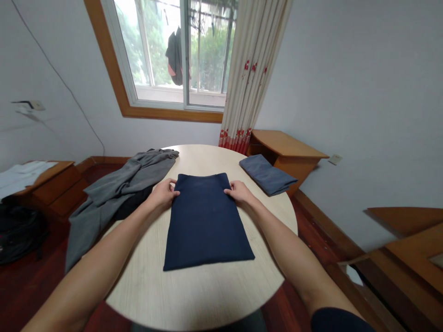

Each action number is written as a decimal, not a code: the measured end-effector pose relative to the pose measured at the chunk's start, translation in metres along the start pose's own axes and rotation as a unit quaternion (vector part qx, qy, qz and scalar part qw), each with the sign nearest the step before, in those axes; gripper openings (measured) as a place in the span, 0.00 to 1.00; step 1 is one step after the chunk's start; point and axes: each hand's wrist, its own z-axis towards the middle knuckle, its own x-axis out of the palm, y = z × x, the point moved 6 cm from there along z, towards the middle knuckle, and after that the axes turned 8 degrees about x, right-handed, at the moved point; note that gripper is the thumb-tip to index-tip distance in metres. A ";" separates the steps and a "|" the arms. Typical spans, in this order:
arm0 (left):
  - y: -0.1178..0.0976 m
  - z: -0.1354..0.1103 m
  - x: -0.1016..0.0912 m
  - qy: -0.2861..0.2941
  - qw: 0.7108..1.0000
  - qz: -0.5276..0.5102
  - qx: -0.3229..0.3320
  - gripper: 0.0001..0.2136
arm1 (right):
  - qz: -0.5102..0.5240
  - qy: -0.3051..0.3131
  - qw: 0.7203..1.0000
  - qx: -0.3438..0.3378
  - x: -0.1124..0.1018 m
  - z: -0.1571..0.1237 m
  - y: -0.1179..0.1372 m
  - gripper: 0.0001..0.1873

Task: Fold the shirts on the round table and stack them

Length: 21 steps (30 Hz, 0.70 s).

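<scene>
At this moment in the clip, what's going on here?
A person has both bare hands on a dark navy cloth lying flat on a round table. The left hand holds its left edge and the right hand its right edge, both near the far end. A folded grey-blue cloth lies to the right, while a loose grey garment is heaped on the left, hanging over the table's edge.

Smooth, matt cloth of the navy garment (pixel 206 216), rumpled grey cloth (pixel 119 184), smooth wood-grained tabletop (pixel 200 295).
</scene>
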 end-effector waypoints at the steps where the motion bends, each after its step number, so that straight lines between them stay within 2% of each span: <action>1: -0.007 0.001 -0.004 -0.029 0.999 0.023 0.025 0.20 | -0.020 -0.035 0.999 -0.003 -0.005 0.001 0.003 0.11; 3: -0.018 0.001 -0.009 -0.065 0.994 0.060 0.057 0.21 | -0.041 -0.103 0.994 0.003 -0.014 0.001 0.007 0.13; 5: -0.024 0.000 -0.009 -0.078 0.991 0.092 0.059 0.22 | -0.046 -0.131 0.990 0.013 -0.017 0.002 0.008 0.16; 9: -0.028 -0.003 -0.006 -0.043 0.979 0.185 0.067 0.18 | -0.049 -0.090 0.995 0.008 -0.013 0.005 0.000 0.20; 12: -0.033 -0.008 -0.001 0.049 0.969 0.193 0.146 0.16 | -0.022 -0.045 0.997 -0.054 -0.012 0.003 -0.007 0.23; 15: -0.037 -0.018 0.003 0.169 0.943 0.169 0.231 0.20 | 0.036 0.037 0.989 -0.142 -0.010 -0.004 -0.012 0.27; 18: -0.033 -0.031 0.003 0.254 0.922 0.156 0.246 0.29 | 0.047 0.127 0.972 -0.191 -0.007 -0.011 -0.018 0.37; 21: -0.030 -0.040 0.005 0.301 0.910 0.158 0.236 0.45 | 0.008 0.182 0.963 -0.200 -0.003 -0.015 -0.022 0.47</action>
